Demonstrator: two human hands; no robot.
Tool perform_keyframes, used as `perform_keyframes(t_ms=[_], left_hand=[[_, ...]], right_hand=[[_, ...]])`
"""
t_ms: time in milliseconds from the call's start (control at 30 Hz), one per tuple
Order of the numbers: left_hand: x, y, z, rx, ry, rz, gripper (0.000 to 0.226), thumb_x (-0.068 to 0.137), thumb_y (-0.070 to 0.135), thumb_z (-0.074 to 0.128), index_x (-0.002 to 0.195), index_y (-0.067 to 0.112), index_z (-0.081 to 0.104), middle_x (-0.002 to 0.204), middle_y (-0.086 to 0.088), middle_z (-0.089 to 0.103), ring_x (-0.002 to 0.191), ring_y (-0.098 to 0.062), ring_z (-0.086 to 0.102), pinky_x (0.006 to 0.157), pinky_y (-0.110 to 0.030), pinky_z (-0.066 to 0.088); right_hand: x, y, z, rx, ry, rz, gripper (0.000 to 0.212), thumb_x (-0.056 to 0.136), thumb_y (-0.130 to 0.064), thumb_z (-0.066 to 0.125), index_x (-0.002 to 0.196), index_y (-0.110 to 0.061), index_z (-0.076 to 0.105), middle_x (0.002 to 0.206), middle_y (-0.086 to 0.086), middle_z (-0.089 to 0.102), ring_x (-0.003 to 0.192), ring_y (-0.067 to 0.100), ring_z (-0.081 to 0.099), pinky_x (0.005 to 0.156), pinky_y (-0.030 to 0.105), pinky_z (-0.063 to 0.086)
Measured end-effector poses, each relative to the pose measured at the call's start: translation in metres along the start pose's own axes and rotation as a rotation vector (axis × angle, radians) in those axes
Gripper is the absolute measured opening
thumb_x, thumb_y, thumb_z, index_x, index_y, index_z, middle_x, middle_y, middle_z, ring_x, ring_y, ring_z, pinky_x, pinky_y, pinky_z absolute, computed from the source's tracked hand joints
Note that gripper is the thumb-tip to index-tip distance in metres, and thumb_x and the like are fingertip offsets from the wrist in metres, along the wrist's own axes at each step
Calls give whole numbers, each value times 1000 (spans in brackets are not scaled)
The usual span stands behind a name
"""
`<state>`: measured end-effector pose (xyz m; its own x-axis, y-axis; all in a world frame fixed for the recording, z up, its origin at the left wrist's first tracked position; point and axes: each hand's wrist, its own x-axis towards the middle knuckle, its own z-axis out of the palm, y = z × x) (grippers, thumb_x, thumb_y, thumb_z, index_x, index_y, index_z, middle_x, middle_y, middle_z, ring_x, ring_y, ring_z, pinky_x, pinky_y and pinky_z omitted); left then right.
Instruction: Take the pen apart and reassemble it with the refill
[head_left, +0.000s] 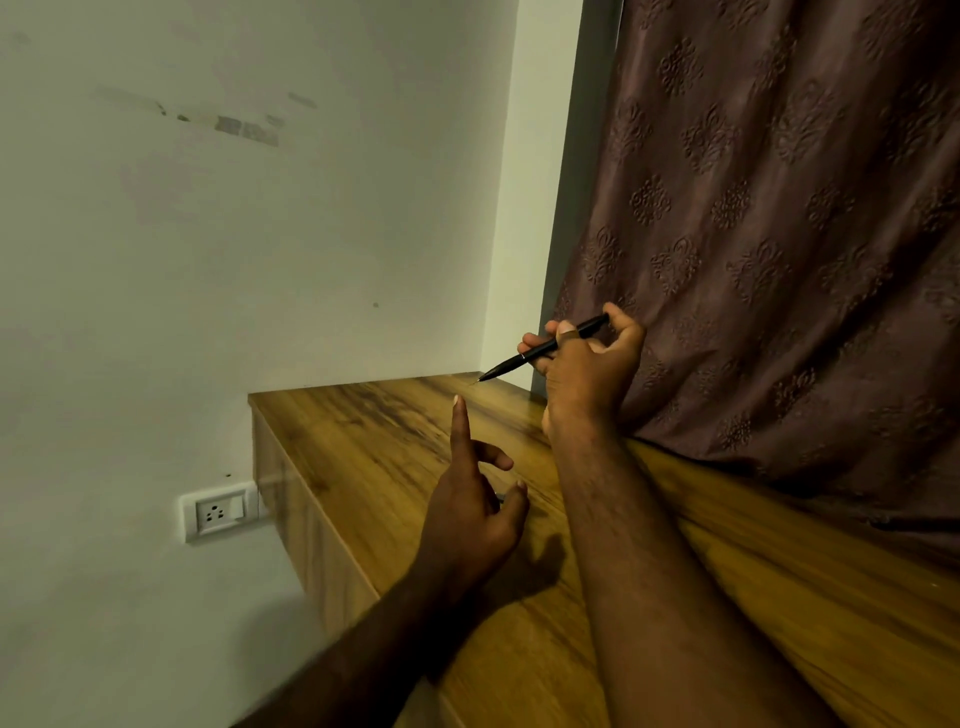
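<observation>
We are holding the black pen (511, 364) in our right hand (589, 379), lifted above the far end of the wooden table (363, 441), close to its far right corner. The fingers (563, 328) are curling round the upper half of the barrel and closing on it, so the rear end is poking out past the knuckles toward the curtain (779, 234), while the lower half is sticking out clear of the fingertips. The pen is slanting down and to the left. Its fine tip is pointing at the far edge of the table and hanging just above the wood, not touching it. The back of this hand is facing us, so we cannot tell how the thumb is lying on the barrel.

We are keeping our left hand (472, 514) lower and nearer to us, over the middle of the table toward its left edge, well apart from the pen. Its index finger (460, 426) is standing straight up, and the other fingers are curling loosely with gaps between them. A small dark thing (500, 497) is showing in the gap under those curled fingers. It is too small for us to tell what it is, or whether the hand is touching it.

A white wall socket (221, 512) is sitting on the wall (260, 234) beside the table's left side.
</observation>
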<state>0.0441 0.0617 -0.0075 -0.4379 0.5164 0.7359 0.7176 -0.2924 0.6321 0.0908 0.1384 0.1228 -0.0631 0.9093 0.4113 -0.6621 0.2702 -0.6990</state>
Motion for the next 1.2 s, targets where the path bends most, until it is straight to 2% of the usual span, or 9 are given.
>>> perform_keyframes(t_ms=[133, 400, 533, 700, 967, 1067, 1200], left_hand=[[1, 1, 0, -29, 25, -13, 98, 80, 36, 57, 140, 46, -20, 99, 13, 57, 57, -15, 61, 53, -27, 54], [3, -1, 0, -69, 55, -62, 100, 79, 32, 59, 149, 28, -13, 92, 14, 57, 61, -12, 60, 53, -18, 51], [3, 0, -2, -77, 54, -53, 100, 84, 22, 64, 146, 34, -14, 93, 14, 57, 62, -14, 60, 54, -21, 53], [2, 0, 0, -77, 34, -38, 96, 78, 33, 59, 144, 38, -11, 92, 14, 57, 60, -13, 59, 54, -22, 53], [2, -2, 0, -75, 26, -9, 97, 78, 33, 59, 145, 36, -11, 91, 14, 58, 59, -14, 59, 53, -20, 52], [2, -3, 0, -76, 29, -6, 97, 78, 32, 59, 145, 37, -10, 91, 15, 58, 59, -14, 58, 52, -18, 50], [1, -2, -1, -68, 17, -10, 97, 78, 30, 60, 145, 40, -10, 93, 14, 57, 57, -14, 58, 51, -23, 52]], right_hand=[[-1, 1, -2, -37, -4, -2, 45, 93, 6, 49, 131, -15, 37, 87, 12, 64, 62, 23, 69, 67, 40, 62], [1, 4, -5, -39, 20, 9, 46, 93, 6, 49, 131, -16, 37, 87, 13, 63, 63, 24, 69, 69, 44, 62], [-2, 4, -3, -59, -7, 22, 47, 92, 6, 51, 131, -17, 37, 86, 10, 63, 65, 22, 70, 70, 42, 62], [-2, 2, -5, -54, -8, 45, 44, 91, 7, 52, 125, -18, 40, 88, 13, 63, 62, 21, 70, 67, 41, 62], [5, 4, -9, 34, 74, 76, 52, 95, 2, 47, 136, -24, 30, 95, 16, 62, 60, 19, 68, 66, 35, 61], [6, 6, -10, 4, 65, 88, 50, 95, 1, 47, 135, -25, 32, 98, 14, 64, 63, 21, 70, 69, 38, 61], [4, 6, -9, 7, 28, 102, 50, 96, 0, 47, 135, -26, 32, 97, 13, 63, 68, 23, 71, 67, 35, 61]])
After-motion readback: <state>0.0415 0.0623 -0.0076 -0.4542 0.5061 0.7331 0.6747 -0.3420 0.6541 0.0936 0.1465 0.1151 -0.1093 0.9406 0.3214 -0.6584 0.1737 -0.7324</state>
